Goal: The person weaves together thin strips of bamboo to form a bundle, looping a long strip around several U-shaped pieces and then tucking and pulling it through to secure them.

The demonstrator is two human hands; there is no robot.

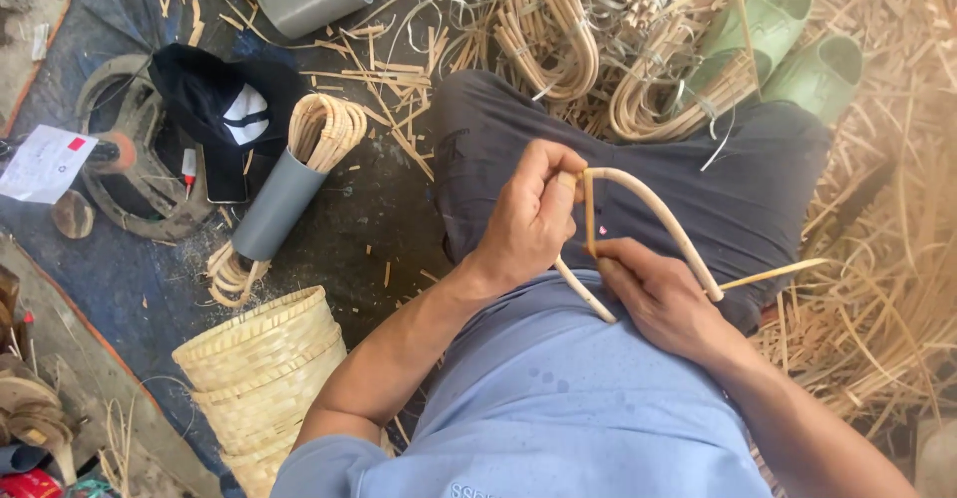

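Left hand pinching the top bend of a bent rattan cane, fingers closed around it. Right hand gripping the same cane lower down, along with a thin bamboo strip jutting out past it. Both held over the lap. Left of the hands: a grey pipe stuffed with cane loops, stacked woven baskets below. Beyond: green shoes among cane offcuts.
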